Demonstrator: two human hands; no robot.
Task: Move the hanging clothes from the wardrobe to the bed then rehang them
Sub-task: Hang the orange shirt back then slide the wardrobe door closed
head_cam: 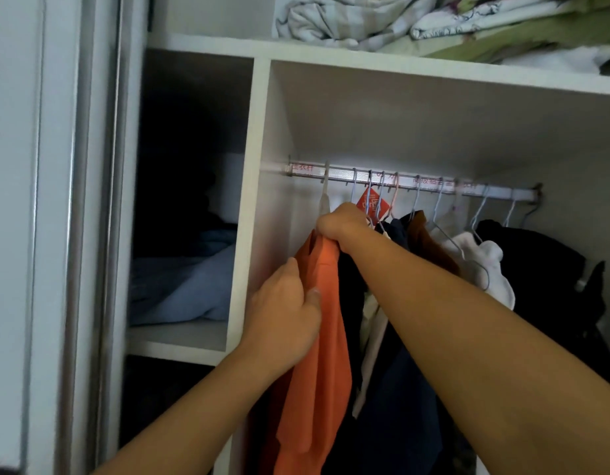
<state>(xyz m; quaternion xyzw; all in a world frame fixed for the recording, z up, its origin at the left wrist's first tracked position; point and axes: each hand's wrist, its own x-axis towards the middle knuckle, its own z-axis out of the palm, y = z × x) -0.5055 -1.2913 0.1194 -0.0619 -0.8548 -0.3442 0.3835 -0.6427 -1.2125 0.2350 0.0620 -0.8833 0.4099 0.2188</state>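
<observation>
Orange shirt [317, 337] hangs leftmost on the rail [410, 181]; right hand [341, 226] grips its collar, left hand [283, 310] pinches its side; next, unhook its hanger

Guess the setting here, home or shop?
Likely a home bedroom wardrobe: clothes on wire hangers along a rail, bedding piled on the top shelf, folded blue fabric in a side cubby.
</observation>
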